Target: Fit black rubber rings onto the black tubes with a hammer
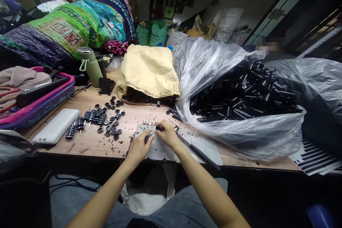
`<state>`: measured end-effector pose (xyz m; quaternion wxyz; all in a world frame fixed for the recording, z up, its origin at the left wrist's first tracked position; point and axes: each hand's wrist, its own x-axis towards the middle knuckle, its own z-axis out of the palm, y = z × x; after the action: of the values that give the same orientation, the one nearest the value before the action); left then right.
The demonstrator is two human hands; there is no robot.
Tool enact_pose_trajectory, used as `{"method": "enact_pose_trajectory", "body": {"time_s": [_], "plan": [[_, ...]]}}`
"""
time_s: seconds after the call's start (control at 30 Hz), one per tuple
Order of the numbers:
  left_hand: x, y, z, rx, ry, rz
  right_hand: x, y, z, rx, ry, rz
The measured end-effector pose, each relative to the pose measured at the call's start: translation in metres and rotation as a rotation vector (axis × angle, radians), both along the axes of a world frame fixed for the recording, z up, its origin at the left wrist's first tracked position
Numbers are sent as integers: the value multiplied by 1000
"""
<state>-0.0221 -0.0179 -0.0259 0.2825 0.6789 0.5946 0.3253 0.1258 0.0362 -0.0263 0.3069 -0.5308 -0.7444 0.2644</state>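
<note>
Left fingers (149, 143) are clamping a roller (147, 137), right fingers (164, 124) a dark piece (160, 128); a sack (76, 17) is showing red characters (65, 29).

Passage, centre: strip of tabletop (133, 108) between left hand (138, 146), right hand (167, 133) and far cream sack (148, 67); low tiny rings (145, 124) only.
Passage, near left: bare wood before loose black discs (100, 130).
Obstructions: cream sack, far; bulging clear bag (184, 82), right; hammer (200, 151), near right; ribbed black pieces (102, 118), white slab (57, 126), left.
</note>
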Motion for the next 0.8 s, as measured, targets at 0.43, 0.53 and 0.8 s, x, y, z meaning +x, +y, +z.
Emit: {"method": "enact_pose_trajectory", "body": {"time_s": [0.43,0.53,0.8], "plan": [[11,-1,-2,27,-64,-63,2,-40,18,252,60,156],[17,1,-6,86,-202,-11,5,-50,29,263,-10,244],[26,5,-17,19,-442,19,95,45,44,262,-420,-329]]}}
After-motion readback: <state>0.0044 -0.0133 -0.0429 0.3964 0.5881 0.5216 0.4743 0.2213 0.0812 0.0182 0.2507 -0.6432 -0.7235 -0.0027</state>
